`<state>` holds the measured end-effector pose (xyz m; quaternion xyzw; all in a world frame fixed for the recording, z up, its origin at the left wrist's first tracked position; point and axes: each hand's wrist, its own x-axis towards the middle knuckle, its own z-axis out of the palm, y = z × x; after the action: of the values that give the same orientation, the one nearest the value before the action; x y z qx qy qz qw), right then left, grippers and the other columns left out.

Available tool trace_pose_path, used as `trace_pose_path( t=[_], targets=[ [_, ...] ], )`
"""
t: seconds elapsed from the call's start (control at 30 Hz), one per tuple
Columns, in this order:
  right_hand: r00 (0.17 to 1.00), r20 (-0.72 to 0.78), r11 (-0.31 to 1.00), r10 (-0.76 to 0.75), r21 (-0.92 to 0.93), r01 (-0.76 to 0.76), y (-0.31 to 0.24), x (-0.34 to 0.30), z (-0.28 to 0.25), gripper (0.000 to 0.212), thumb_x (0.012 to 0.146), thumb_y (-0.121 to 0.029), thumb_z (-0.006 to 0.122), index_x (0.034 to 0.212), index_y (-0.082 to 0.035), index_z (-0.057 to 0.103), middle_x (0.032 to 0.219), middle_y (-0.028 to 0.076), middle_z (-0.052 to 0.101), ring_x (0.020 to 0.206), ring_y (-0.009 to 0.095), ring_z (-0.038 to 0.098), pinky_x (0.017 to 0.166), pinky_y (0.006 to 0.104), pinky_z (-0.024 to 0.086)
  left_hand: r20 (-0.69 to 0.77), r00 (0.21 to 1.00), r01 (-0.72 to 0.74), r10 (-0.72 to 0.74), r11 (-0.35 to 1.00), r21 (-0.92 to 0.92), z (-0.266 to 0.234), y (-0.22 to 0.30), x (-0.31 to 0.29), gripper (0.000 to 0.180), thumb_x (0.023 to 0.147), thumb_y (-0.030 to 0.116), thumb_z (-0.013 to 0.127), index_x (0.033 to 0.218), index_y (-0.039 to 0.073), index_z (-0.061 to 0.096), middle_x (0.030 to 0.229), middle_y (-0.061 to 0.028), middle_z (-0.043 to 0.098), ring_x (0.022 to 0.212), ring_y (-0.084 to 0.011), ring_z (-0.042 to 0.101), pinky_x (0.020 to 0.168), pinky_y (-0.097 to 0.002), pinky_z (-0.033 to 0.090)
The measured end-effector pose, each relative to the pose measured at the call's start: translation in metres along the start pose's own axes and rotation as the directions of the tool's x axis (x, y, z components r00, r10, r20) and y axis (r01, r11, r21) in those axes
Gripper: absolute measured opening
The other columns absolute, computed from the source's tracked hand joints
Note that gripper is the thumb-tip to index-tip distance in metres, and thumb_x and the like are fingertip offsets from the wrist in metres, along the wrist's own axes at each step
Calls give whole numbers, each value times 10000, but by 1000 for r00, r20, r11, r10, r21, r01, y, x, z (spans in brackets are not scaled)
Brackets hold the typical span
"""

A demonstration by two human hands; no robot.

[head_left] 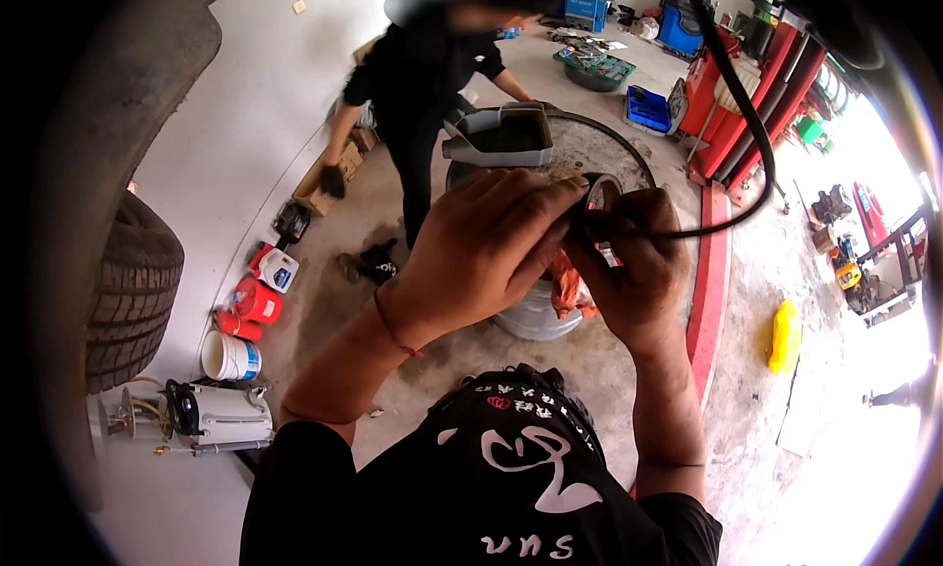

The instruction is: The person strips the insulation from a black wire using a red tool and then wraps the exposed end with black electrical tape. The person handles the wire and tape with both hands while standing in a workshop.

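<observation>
In front of my chest, both hands meet at a dark ring-shaped part (603, 188). My left hand (481, 242) has its fingers pressed together against the ring's left side. My right hand (634, 257) is closed round the other side, thumb and fingers bent in. A black cable or hose (756, 139) loops down from above and runs to my right hand; whether it joins the ring is hidden by the fingers. Just below the hands, an orange-red rag (567, 286) lies against a round drum (535, 316). On the drum's top stands a grey drain pan (503, 139).
Beyond the drum a co-worker in black (413, 95) bends, one hand by the pan. A tire (138, 291) hangs at the left. Along the wall stand a white bucket (228, 358) and red containers (257, 301). Red lift posts (761, 105) rise at right, near a blue tray (648, 108).
</observation>
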<state>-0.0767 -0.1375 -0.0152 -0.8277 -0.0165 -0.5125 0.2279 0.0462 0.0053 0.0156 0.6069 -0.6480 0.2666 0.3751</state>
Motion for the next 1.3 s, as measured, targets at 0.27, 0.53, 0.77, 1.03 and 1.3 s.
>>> trace_pose_path(
  t=[0.27,0.53,0.77,1.03,1.3],
  targets=[
    [997,30,994,-65,-91,67,-2,-3,-10,262,686,-94,846,907,-38,715,916,99,620,813,277,638,669,369,538,-22,987,155,-158,983,-96,11,3,5,183,851,5,678,1033,25,668,881,-97,645,772,-253,666,659,-348,527],
    [996,89,989,14,143,-27,11,9,-36,347,768,-118,827,1067,-14,685,1022,125,647,840,264,662,712,332,533,523,727,686,-444,462,-562,-2,8,16,135,927,1,662,1059,-23,641,951,-40,680,896,-103,657,774,-269,549],
    [811,288,624,510,525,-579,6,13,-32,172,942,-126,713,1020,26,691,857,47,704,757,85,626,684,241,514,79,967,254,-242,890,-378,1,24,11,304,815,-63,704,1100,18,635,1053,-102,651,954,-210,678,794,-309,554],
    [772,332,444,542,667,-598,-9,18,-28,217,943,-162,723,1027,34,685,810,46,696,703,76,620,623,223,500,-143,963,-215,228,971,101,2,8,-9,334,739,44,817,1024,161,688,1135,-62,623,1078,-292,622,884,-454,543],
    [885,147,664,443,609,-434,-21,6,-22,242,925,-158,744,1055,37,684,819,42,694,705,79,620,619,228,507,-163,969,-193,186,981,-24,-11,12,-21,310,796,102,816,1068,116,667,1070,-80,640,998,-263,643,854,-416,554]
  ],
)
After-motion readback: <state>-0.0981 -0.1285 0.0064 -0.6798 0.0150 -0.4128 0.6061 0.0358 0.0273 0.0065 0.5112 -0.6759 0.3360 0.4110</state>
